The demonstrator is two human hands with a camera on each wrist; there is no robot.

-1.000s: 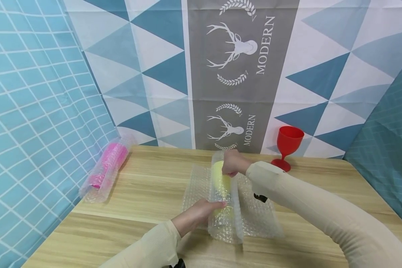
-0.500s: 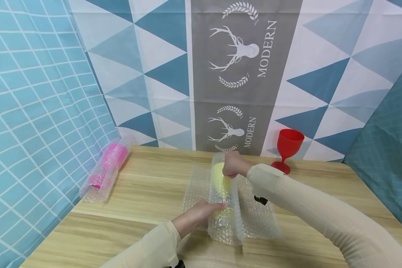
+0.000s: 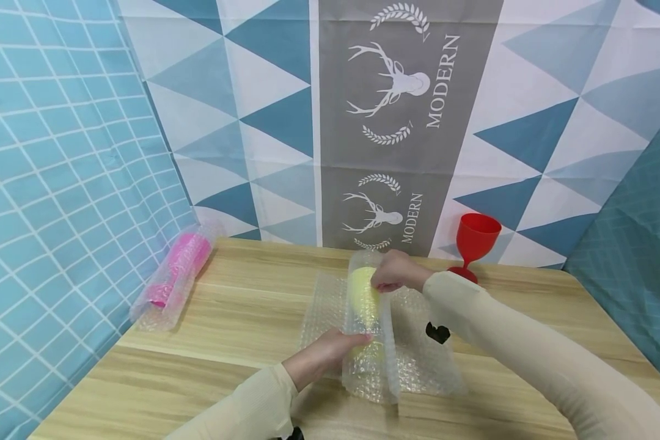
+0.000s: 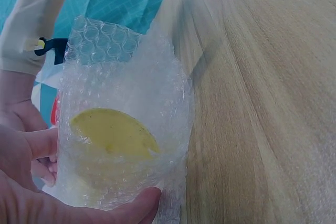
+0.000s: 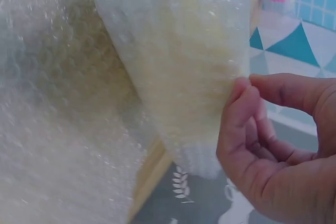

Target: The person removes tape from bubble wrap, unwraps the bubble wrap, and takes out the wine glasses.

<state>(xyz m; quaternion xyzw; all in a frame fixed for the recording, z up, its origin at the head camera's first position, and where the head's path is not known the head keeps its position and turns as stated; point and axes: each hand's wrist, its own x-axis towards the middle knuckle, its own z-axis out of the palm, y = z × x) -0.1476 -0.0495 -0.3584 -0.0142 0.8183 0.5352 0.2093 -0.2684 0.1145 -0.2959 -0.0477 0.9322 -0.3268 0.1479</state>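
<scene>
A yellow goblet lies inside a sheet of bubble wrap, which is partly rolled around it in the middle of the table. My left hand grips the near part of the roll, thumb across the top. In the left wrist view the goblet's round yellow base shows through the film, with the left thumb curled in front. At the roll's far end my right hand pinches the edge of the film between thumb and fingertips, seen closely in the right wrist view.
A loose flap of wrap spreads right of the roll. Behind it on the right stands a red goblet. Against the left wall lies a pink object rolled in bubble wrap. Patterned cloth hangs behind the wooden table.
My right hand has shifted slightly to the right along the top of the roll. The left hand keeps its grip in the same place.
</scene>
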